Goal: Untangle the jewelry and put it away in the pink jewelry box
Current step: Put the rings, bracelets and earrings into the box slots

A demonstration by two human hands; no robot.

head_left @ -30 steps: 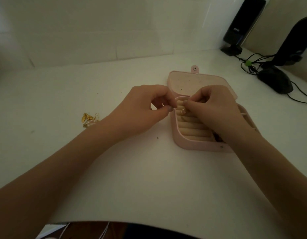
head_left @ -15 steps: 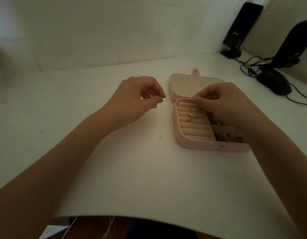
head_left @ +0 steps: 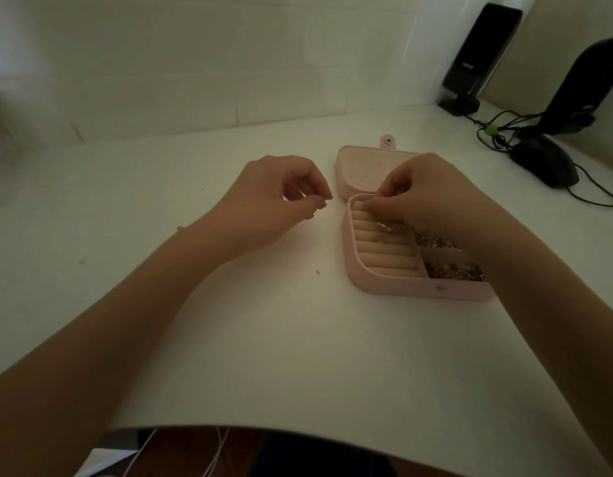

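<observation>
The pink jewelry box (head_left: 401, 287) lies open right of centre, its lid (head_left: 363, 166) flat behind it. Cream ring rolls (head_left: 384, 256) fill its left half, and a small gold piece (head_left: 385, 228) sits on them. Gold jewelry (head_left: 449, 270) lies in the right compartments. My right hand (head_left: 432, 194) hovers over the box, thumb and forefinger pinched together at the back rolls on something too small to make out. My left hand (head_left: 274, 201) is left of the box with curled fingers, thumb against forefinger, nothing visible in it. A gold bit of tangled jewelry (head_left: 179, 228) peeks out behind my left forearm.
A black speaker (head_left: 477, 60), a dark stand (head_left: 583, 91), a black mouse (head_left: 546, 163) and cables (head_left: 497, 132) crowd the back right corner. A tiny loose speck (head_left: 318, 272) lies on the white table. The wall runs along the back; the table's near edge (head_left: 298, 428) is close to me.
My left hand has drawn away from the box to the left. My right hand stays pinched over the ring rolls. The tangled gold jewelry is now mostly hidden behind my left forearm.
</observation>
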